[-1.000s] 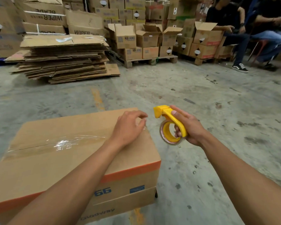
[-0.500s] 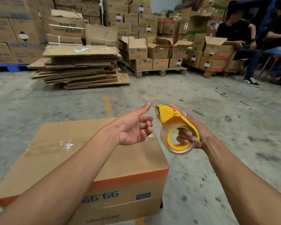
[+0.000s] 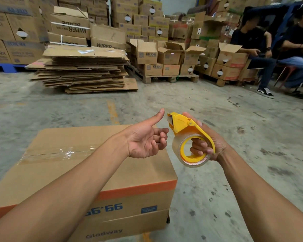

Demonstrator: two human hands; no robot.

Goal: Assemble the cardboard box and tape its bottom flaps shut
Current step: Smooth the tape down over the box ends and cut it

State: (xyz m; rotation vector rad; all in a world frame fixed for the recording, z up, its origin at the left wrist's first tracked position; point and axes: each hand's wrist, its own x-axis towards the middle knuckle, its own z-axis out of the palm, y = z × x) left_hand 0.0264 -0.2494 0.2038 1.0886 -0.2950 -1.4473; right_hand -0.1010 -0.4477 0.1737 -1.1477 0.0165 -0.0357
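An upside-down cardboard box (image 3: 63, 165) with an orange band and inverted blue print stands on the concrete floor at lower left. A strip of clear tape (image 3: 59, 151) runs across its upward-facing flaps. My left hand (image 3: 147, 138) hovers above the box's far right corner, palm up, thumb stretched out and fingers loosely curled, holding nothing. Just to its right, my right hand (image 3: 206, 145) grips a yellow tape dispenser (image 3: 187, 135) loaded with a clear roll, its cutter end pointing at my left thumb.
A pile of flattened cardboard (image 3: 82, 70) lies on the floor ahead at left. Wooden pallets with open boxes (image 3: 166, 56) stand behind it. Two seated people (image 3: 262, 55) are at the far right. Stacked cartons line the back.
My left hand has lifted off the box top and turned palm up. The right hand raised the dispenser and brought it closer. The view has tilted up a little.
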